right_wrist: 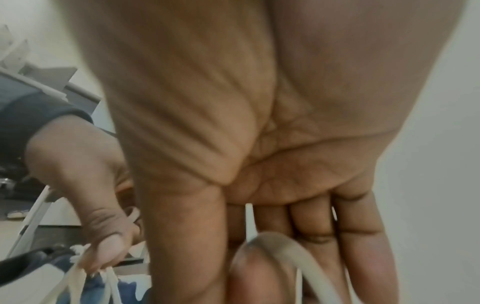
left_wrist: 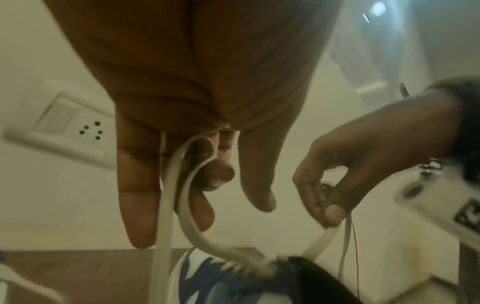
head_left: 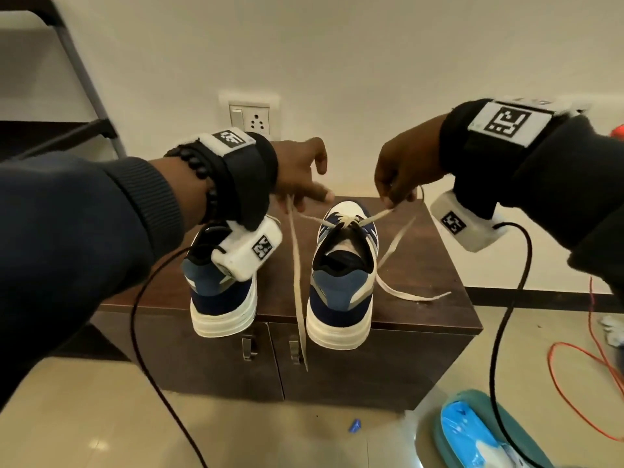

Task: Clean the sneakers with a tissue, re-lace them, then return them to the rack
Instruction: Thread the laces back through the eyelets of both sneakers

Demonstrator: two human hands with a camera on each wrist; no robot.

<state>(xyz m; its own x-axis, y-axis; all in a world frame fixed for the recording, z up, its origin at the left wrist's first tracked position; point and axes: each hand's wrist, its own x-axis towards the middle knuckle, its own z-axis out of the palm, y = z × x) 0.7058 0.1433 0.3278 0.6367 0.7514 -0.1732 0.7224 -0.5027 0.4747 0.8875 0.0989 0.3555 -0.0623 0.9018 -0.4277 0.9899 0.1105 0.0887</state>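
Note:
Two navy, blue and white sneakers stand heels toward me on a dark brown cabinet [head_left: 435, 265]. The left sneaker [head_left: 223, 298] is partly hidden behind my left wrist camera. The right sneaker [head_left: 341, 285] has a cream lace [head_left: 297, 271] knotted at its tongue, both ends pulled outward. My left hand [head_left: 312, 194] holds one end looped around a curled finger [left_wrist: 215, 174]; the loose tail hangs past the cabinet front. My right hand [head_left: 395, 197] pinches the other end [left_wrist: 322, 236], which loops over a fingertip [right_wrist: 275, 244] and trails onto the cabinet top.
A dark metal rack [head_left: 77, 79] stands at the far left by the wall. A wall socket [head_left: 251, 118] is behind the cabinet. On the floor lie an orange cable [head_left: 574, 383], a teal item holding a blue packet [head_left: 472, 434], and a small blue scrap [head_left: 354, 425].

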